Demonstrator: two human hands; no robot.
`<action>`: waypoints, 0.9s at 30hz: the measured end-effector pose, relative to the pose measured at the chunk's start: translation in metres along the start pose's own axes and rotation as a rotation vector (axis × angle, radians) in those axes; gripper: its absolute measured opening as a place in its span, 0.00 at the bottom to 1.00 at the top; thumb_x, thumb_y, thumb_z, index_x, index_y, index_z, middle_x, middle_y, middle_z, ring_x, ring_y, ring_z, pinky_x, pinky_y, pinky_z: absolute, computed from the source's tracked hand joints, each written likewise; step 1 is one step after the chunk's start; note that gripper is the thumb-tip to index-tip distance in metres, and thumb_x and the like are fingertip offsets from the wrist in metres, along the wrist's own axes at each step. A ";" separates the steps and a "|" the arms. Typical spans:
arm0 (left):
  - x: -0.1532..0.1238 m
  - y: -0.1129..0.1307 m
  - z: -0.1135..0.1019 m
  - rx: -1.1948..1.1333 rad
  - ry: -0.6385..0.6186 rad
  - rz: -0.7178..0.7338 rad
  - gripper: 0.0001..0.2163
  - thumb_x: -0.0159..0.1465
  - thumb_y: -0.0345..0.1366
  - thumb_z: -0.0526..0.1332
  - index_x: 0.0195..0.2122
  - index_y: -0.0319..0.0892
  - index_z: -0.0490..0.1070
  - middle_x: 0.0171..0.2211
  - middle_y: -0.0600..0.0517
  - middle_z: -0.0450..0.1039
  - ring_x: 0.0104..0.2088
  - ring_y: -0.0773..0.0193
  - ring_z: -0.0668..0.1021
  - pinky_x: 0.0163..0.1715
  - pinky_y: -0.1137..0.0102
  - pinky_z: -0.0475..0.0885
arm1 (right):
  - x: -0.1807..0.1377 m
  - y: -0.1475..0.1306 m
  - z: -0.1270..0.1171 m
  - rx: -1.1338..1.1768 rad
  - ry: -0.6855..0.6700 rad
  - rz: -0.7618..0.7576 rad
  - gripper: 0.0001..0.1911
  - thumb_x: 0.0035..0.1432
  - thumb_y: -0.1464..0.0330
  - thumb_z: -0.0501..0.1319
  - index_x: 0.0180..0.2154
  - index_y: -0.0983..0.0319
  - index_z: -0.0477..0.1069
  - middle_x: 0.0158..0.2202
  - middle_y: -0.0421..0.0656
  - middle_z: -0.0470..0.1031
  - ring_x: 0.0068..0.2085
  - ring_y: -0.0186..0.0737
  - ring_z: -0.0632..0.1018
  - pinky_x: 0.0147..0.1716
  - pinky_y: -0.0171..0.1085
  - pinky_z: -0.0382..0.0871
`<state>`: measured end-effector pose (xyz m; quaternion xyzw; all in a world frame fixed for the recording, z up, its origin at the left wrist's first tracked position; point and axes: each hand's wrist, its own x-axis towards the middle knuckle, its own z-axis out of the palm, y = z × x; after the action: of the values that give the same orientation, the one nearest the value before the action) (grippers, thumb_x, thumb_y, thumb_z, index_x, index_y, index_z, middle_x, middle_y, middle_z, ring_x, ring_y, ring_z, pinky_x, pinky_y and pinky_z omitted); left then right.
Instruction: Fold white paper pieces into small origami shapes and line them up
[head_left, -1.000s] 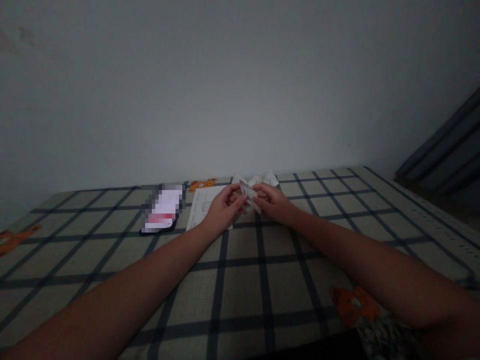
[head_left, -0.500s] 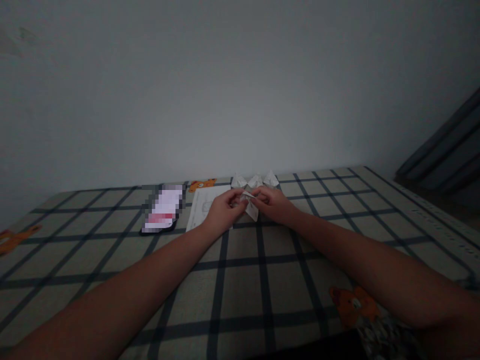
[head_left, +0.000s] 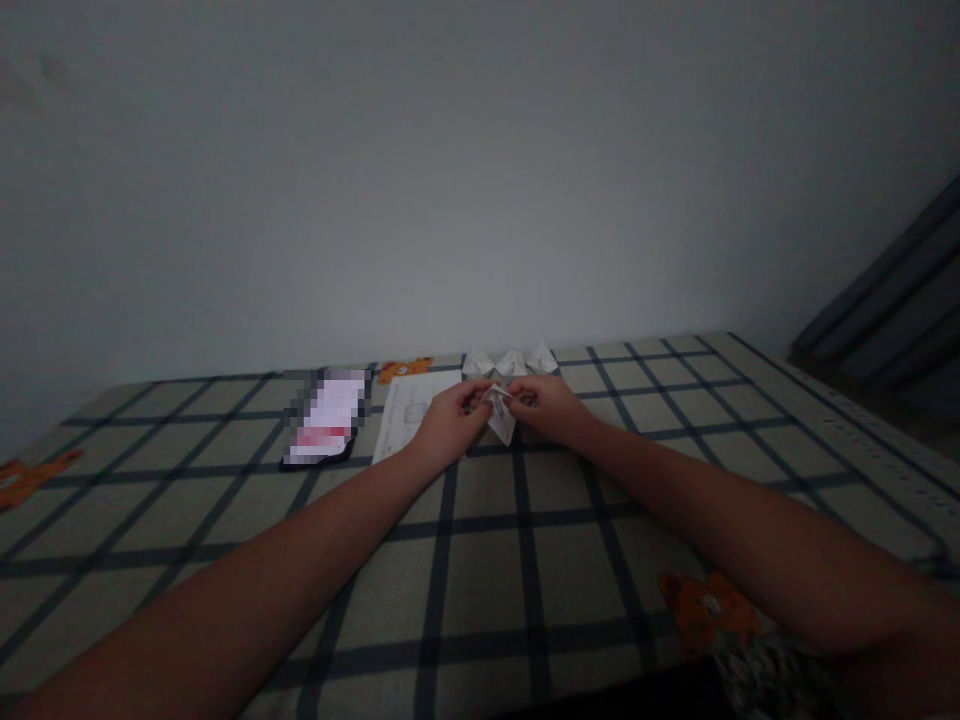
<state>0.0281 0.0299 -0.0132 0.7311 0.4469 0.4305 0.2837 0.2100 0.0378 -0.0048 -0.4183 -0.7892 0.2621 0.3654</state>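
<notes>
White folded paper (head_left: 502,426) is pinched between left fingers (head_left: 478,411) and right fingers (head_left: 523,409); presumably light and easily crushed, it is best held by its edges.

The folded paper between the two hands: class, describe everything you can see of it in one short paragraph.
The folded paper is small and whitish, with a darker line near its middle. Its creased layers narrow to a point that aims down, toward the wearer. The left hand and right hand hold it from either side, their fingers hiding its edges. Behind it stand three folded pieces. Whether it touches the checked cloth below cannot be told.
</notes>
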 end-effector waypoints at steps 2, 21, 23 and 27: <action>0.001 -0.003 0.001 -0.063 -0.015 -0.043 0.15 0.57 0.37 0.59 0.45 0.41 0.72 0.36 0.49 0.77 0.33 0.62 0.77 0.33 0.69 0.71 | 0.001 0.003 0.000 0.029 0.002 0.026 0.08 0.52 0.68 0.59 0.31 0.66 0.73 0.26 0.42 0.74 0.27 0.32 0.72 0.27 0.31 0.63; 0.001 -0.007 0.002 -0.253 -0.045 -0.134 0.20 0.55 0.40 0.63 0.47 0.40 0.69 0.30 0.51 0.74 0.24 0.67 0.75 0.23 0.72 0.71 | 0.001 0.005 -0.002 0.038 0.064 0.034 0.14 0.52 0.66 0.59 0.41 0.65 0.71 0.25 0.39 0.72 0.25 0.31 0.70 0.25 0.31 0.62; 0.002 -0.007 0.002 -0.254 -0.029 -0.133 0.19 0.54 0.40 0.62 0.47 0.40 0.69 0.27 0.53 0.72 0.22 0.68 0.74 0.22 0.73 0.70 | 0.000 0.004 -0.002 0.032 0.061 0.013 0.17 0.51 0.67 0.59 0.45 0.64 0.69 0.23 0.37 0.69 0.23 0.31 0.69 0.24 0.30 0.61; 0.003 -0.007 0.001 -0.238 -0.026 -0.152 0.19 0.54 0.39 0.61 0.47 0.40 0.68 0.24 0.56 0.70 0.19 0.68 0.73 0.20 0.74 0.68 | -0.001 0.000 -0.002 0.020 0.043 -0.028 0.21 0.51 0.70 0.59 0.48 0.62 0.65 0.23 0.34 0.66 0.23 0.29 0.67 0.24 0.30 0.59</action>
<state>0.0268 0.0353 -0.0183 0.6619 0.4432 0.4479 0.4060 0.2122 0.0370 -0.0044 -0.4088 -0.7843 0.2560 0.3901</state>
